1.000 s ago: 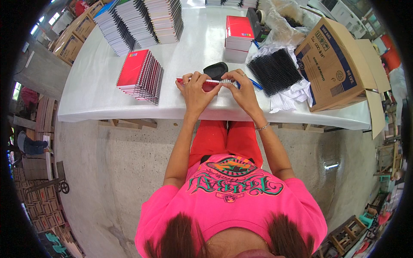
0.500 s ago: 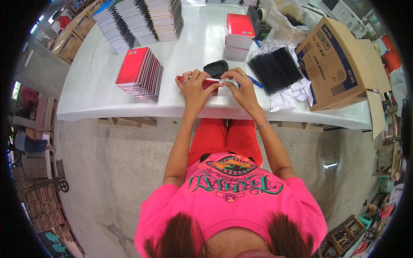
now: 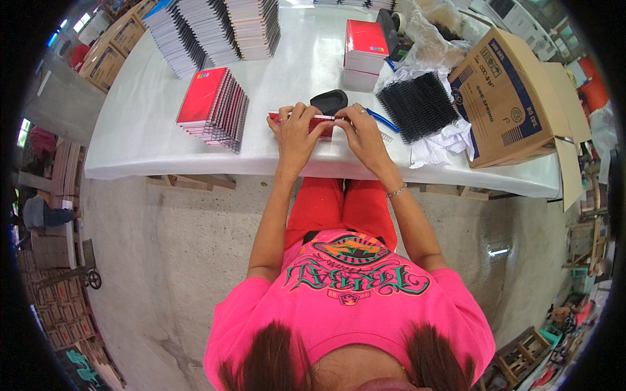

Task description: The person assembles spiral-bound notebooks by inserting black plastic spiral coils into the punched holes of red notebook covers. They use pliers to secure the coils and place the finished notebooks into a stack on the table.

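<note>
A thin notebook with a red cover point(image 3: 321, 130) stands on edge near the table's front, its pale page edge upward. My left hand point(image 3: 298, 135) is closed round its left and middle part, thumb in front and fingers over the top. At the notebook's right end my right hand point(image 3: 362, 138) pinches with thumb and fingertips. A pale spiral coil point(image 3: 386, 137) shows beyond that hand; the part between the fingertips is hidden. Just behind the notebook lies a black rounded object point(image 3: 329, 101). Blue-handled pliers point(image 3: 383, 121) lie right of my right hand.
A stack of red spiral notebooks point(image 3: 203, 98) stands to the left, with taller notebook stacks point(image 3: 251, 29) behind. Another red-topped stack point(image 3: 365, 45) is at the back. On the right are black spiral coils point(image 3: 417, 107), white crumpled cloth or paper point(image 3: 443, 144) and an open carton point(image 3: 508, 107).
My right fingers have closed in against the notebook's right end. The coil seen between my hands is now mostly hidden, with a piece showing right of my right hand.
</note>
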`<state>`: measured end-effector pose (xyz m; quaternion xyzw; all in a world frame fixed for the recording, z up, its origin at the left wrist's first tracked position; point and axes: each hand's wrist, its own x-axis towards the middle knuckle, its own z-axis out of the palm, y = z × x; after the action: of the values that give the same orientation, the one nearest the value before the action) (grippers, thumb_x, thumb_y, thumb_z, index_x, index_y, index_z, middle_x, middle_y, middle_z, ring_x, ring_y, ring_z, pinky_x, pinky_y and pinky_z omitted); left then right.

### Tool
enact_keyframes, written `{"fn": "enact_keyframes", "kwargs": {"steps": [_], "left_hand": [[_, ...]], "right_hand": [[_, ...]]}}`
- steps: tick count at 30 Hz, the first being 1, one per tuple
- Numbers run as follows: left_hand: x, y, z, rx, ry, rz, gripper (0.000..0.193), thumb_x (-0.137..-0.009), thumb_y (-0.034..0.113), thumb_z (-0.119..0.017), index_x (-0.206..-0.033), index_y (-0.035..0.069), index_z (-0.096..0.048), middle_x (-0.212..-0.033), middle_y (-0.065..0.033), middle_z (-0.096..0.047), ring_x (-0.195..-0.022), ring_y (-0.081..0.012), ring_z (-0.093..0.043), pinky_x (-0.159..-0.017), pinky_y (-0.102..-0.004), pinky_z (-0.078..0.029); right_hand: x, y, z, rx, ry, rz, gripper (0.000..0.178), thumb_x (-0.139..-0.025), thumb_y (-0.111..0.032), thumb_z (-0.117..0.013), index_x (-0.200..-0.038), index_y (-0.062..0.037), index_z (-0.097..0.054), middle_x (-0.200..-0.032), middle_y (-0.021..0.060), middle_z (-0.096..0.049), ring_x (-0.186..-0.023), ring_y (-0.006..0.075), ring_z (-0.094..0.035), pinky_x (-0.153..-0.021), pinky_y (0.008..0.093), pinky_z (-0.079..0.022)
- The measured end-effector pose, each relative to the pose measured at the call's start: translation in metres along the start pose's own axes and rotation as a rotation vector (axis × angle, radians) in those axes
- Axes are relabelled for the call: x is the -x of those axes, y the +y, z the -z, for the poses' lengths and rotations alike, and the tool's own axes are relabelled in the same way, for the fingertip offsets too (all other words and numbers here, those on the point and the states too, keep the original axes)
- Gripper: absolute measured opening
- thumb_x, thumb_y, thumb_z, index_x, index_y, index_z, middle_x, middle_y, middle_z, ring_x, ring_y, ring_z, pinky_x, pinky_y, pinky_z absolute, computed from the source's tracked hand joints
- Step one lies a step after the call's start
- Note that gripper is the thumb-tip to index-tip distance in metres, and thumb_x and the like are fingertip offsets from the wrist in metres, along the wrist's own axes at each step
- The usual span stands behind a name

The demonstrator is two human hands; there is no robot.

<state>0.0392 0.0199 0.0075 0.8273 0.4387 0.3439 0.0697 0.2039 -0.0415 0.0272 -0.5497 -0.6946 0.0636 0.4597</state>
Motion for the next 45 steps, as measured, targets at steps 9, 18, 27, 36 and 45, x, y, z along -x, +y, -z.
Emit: {"fn": "enact_keyframes", "kwargs": {"steps": [9,18,27,36,45], "left_hand": [[0.002,0.0,0.007,0.05,-0.023,-0.011,0.025,-0.091,0.035,-0.063,-0.108,0.017,-0.064,-0.108,0.0005,-0.057,-0.113,-0.0254,-0.047,-0.099,-0.0701,-0.023],[0.006,-0.015,0.009,0.32,0.251,0.081,0.044,-0.076,0.02,-0.081,-0.113,0.01,-0.06,-0.126,-0.0128,-0.04,-0.118,-0.0304,-0.042,-0.101,-0.0429,-0.036],[0.015,-0.024,-0.005,0.447,0.205,0.219,0.059,-0.075,0.022,-0.083,-0.122,0.009,-0.05,-0.113,-0.013,-0.044,-0.104,-0.0302,-0.047,-0.091,-0.0407,-0.043],[0.011,-0.043,0.012,0.498,0.112,0.158,0.057,-0.07,0.022,-0.085,-0.112,0.008,-0.048,-0.106,-0.0135,-0.044,-0.101,-0.0308,-0.049,-0.088,-0.0408,-0.044],[0.009,-0.062,0.025,0.541,0.019,0.123,0.073,-0.065,0.035,-0.089,-0.116,0.006,-0.046,-0.111,-0.0113,-0.044,-0.109,-0.0284,-0.048,-0.095,-0.0383,-0.043]], "right_hand": [[-0.007,-0.011,-0.001,0.058,0.015,0.016,0.014,-0.094,-0.018,-0.058,-0.097,-0.0049,-0.062,-0.091,0.0135,-0.058,-0.091,0.0336,-0.057,-0.078,0.043,-0.04],[-0.012,-0.002,-0.007,0.096,-0.032,-0.004,0.015,-0.093,-0.019,-0.06,-0.094,-0.0042,-0.064,-0.089,0.013,-0.06,-0.085,0.0345,-0.058,-0.075,0.0449,-0.042],[-0.017,-0.012,-0.009,0.239,-0.007,0.165,0.012,-0.091,-0.01,-0.062,-0.1,-0.0021,-0.061,-0.086,0.0133,-0.058,-0.078,0.0333,-0.056,-0.069,0.0418,-0.042],[-0.046,0.032,0.01,-0.142,-0.483,-0.079,0.024,-0.096,-0.026,-0.06,-0.108,-0.0054,-0.061,-0.105,0.0167,-0.06,-0.106,0.0357,-0.055,-0.085,0.0505,-0.044],[-0.034,0.071,-0.03,0.163,-0.294,-0.053,0.055,-0.08,-0.04,-0.079,-0.119,-0.0074,-0.058,-0.134,0.0258,-0.05,-0.128,0.0411,-0.046,-0.107,0.0409,-0.038]]}}
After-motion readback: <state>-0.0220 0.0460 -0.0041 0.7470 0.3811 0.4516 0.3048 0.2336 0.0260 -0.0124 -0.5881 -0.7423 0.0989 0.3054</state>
